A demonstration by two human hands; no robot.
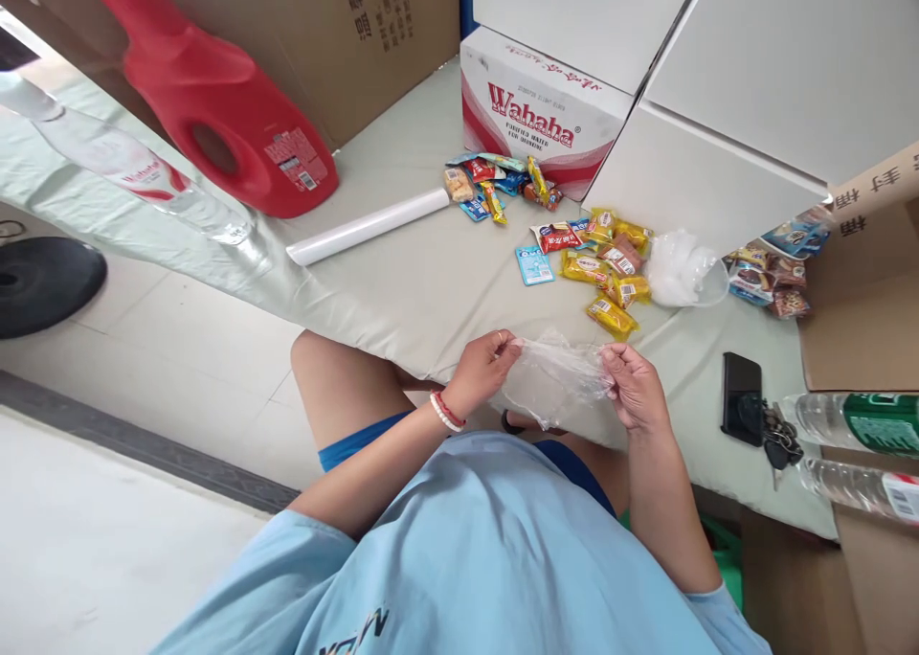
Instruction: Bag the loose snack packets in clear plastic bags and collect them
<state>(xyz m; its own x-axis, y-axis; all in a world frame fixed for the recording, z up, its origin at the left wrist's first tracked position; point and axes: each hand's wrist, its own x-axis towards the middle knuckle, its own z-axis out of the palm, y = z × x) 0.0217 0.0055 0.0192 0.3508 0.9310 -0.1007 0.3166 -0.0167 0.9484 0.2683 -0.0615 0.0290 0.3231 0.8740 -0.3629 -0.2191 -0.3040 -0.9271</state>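
At the near edge of the grey table [402,291], a clear plastic bag [556,377] was held stretched between both hands: left hand [482,368] pinched on its nine o'clock edge, right hand [636,387] pinched on its three o'clock edge. Snack packets [603,262] were scattered at twelve o'clock. A white roll [369,226] was recorded at ten o'clock, a black phone [741,396] at three o'clock.

Counts: 1 red jug [222,109] far left, 1 white roll [369,225], 1 Wahaha carton [538,119] far centre, 3 clear bottles (1 left [136,171], 2 near right [858,420]), 1 phone [741,396], 1 clear bag [556,377] in hand. Snack packets [589,253]: many, can't count exactly.
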